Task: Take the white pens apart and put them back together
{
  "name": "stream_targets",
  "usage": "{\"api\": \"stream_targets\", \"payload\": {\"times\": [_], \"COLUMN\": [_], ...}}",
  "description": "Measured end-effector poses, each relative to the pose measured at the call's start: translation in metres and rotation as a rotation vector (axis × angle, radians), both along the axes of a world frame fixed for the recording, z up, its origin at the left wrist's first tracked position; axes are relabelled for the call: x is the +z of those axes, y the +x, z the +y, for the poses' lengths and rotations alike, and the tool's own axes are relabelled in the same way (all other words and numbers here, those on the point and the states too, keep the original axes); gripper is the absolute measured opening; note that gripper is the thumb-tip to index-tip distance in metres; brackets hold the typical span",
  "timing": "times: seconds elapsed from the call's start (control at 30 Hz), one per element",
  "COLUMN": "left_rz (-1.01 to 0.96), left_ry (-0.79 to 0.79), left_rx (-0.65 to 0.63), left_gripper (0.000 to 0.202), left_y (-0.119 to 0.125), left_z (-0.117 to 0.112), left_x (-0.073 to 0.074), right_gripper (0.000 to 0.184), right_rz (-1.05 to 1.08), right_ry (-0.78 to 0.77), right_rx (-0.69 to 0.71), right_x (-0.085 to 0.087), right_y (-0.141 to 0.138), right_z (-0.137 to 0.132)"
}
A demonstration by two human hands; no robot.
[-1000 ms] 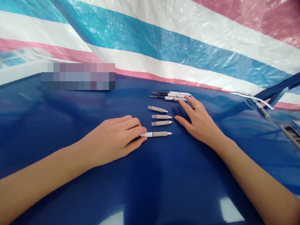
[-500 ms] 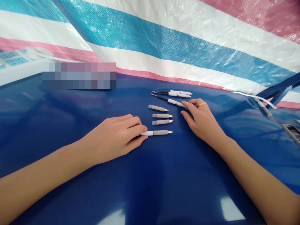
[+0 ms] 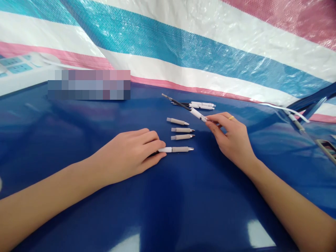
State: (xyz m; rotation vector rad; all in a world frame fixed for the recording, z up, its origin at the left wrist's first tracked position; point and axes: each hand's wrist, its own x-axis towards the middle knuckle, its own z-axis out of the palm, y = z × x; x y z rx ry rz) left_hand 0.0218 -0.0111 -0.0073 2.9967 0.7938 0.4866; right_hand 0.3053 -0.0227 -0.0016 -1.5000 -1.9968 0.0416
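My left hand [image 3: 139, 150] rests on the blue table, its thumb and forefinger closed on the white end of a pen [image 3: 180, 149] with a grey grip and silver tip pointing right. Between thumb and fingers, my right hand [image 3: 228, 134] pinches a white pen barrel with a bare black refill [image 3: 198, 114], tilted with its refill tip up to the left. Three grey grip sections with silver tips, among them the topmost grip section [image 3: 178, 121], lie in a column between the hands. Behind them are more white pen barrels with refills [image 3: 202, 105], side by side.
A white power strip [image 3: 18, 68] stands at the far left. Striped plastic sheeting [image 3: 168, 38] hangs along the table's back edge. At the right are a white cable [image 3: 285, 106] and a dark blue metal bar [image 3: 312, 96]. A pixelated patch covers something at back left.
My right hand has picked up the white pen barrel with its refill from the table and tilted it upward. My left hand has stayed in place on its pen.
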Motion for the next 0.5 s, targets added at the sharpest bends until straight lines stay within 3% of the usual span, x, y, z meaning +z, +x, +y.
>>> {"api": "stream_targets", "payload": {"times": [0.13,0.27,0.33,0.4,0.47,0.5], "left_rz": [-0.04,-0.133,-0.192,-0.267,-0.3,-0.312], "left_ry": [0.068,0.197,0.158,0.163,0.163,0.112], "left_rx": [-0.005,-0.114,-0.235,-0.262,-0.335,-0.278], "left_gripper": [0.018,0.016,0.018,0.018,0.014,0.013], "left_y": [0.001,0.003,0.006,0.01,0.009,0.005], "left_z": [-0.003,-0.014,-0.024,-0.038,-0.056,-0.065], "left_x": [0.003,0.019,0.03,0.036,0.035,0.032], "right_gripper": [0.018,0.016,0.014,0.014,0.013,0.013], "right_rz": [0.123,0.215,0.22,0.218,0.215,0.211], "right_ry": [-0.018,-0.041,-0.065,-0.083,-0.096,-0.104], "right_rx": [0.022,0.065,0.097,0.122,0.141,0.148], "right_x": [0.006,0.009,0.008,0.008,0.008,0.008], "right_y": [-0.009,-0.016,-0.018,-0.02,-0.023,-0.024], "right_z": [-0.009,-0.016,-0.018,-0.02,-0.022,-0.023]}}
